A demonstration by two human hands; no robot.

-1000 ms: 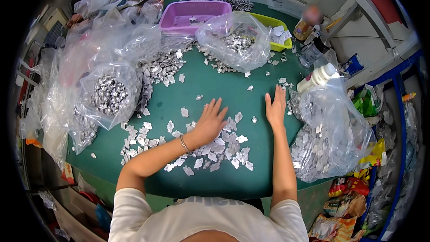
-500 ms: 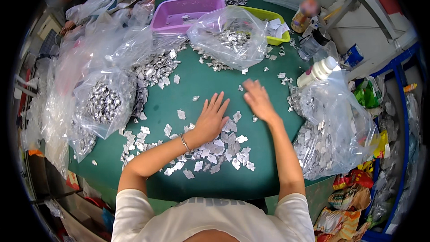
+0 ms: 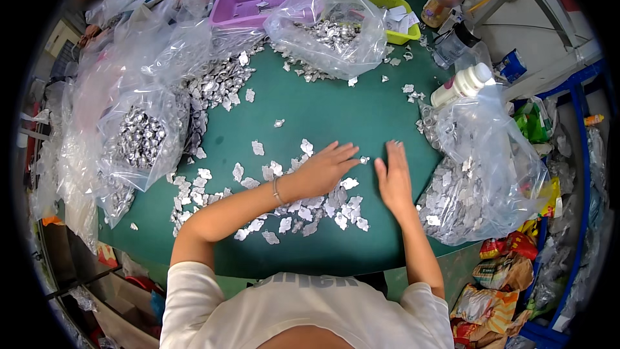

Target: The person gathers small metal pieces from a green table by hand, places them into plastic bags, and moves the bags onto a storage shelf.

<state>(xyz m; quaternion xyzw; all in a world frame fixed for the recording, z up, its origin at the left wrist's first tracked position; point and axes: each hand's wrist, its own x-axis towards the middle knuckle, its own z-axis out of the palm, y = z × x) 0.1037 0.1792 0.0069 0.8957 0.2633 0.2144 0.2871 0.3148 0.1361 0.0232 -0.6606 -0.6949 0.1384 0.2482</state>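
My left hand [image 3: 325, 169] lies palm down over the scattered flat silvery metal pieces [image 3: 352, 210], its fingers stretched to the right. Just off those fingertips lies one small metal piece [image 3: 364, 160], between the two hands. To the right of it, my right hand [image 3: 394, 178] rests on the green tabletop [image 3: 336, 113] with fingers extended away from me and the thumb apart. Neither hand grips anything. Some pieces are hidden under my left hand and forearm.
Clear plastic bags of metal pieces stand left [image 3: 142, 139], right [image 3: 468, 187] and at the back [image 3: 336, 32]. Behind are a purple basin [image 3: 236, 10] and a yellow-green tray [image 3: 403, 35]. A white bottle [image 3: 460, 85] leans by the right bag. Loose pieces [image 3: 223, 81] heap at left.
My right hand has come back toward me and slightly right. My left hand has turned its fingers rightward and shifted right. Several pieces now show left of it. The view has tilted slightly.
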